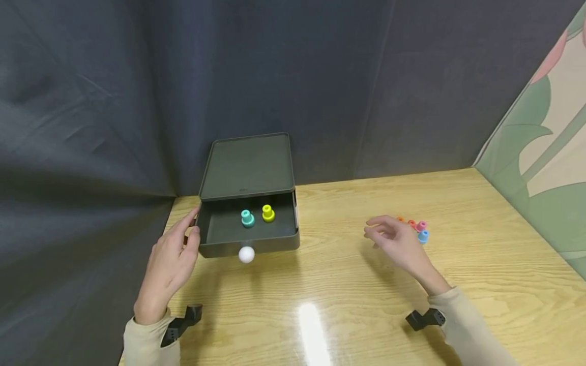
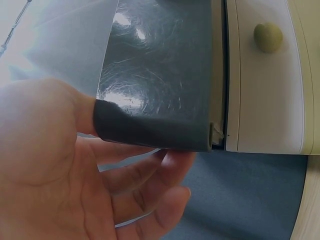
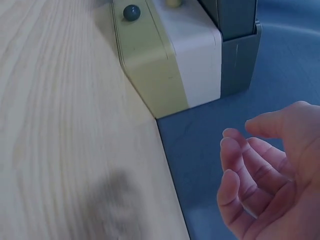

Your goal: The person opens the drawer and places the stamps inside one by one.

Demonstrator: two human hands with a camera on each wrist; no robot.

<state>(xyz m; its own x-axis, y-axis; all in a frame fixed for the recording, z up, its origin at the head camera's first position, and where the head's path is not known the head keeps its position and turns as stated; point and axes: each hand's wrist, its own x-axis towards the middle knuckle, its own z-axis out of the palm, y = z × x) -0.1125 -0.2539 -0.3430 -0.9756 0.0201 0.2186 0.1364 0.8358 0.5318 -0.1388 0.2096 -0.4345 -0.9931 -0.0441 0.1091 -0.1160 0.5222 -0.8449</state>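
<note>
A person's left hand (image 1: 170, 259) rests at the left side of a dark drawer (image 1: 274, 245). Its thumb lies at the front corner and its fingers along the side, loosely bent and apart rather than clamped, probably to steady the drawer; how firmly they press cannot be told.

Just right of those fingers, inside the drawer, a teal peg (image 1: 247, 218) and a yellow peg (image 1: 268, 213) stand upright on their wide bases, which likely keep them from tipping. The drawer is pulled out from under the cabinet top (image 1: 247, 165), leaving its inside reachable; a white knob (image 1: 246, 254) on its front offers a grip.

Well apart, the right hand (image 1: 399, 244) hovers over the table (image 1: 339, 284), fingers curved, thumb apart from the fingertips, holding nothing. Just beyond its knuckles are a blue peg (image 1: 423, 237), a pink peg (image 1: 421, 225) and orange-red pieces (image 1: 411, 223) partly hidden, seemingly grouped within easy reach.
</note>
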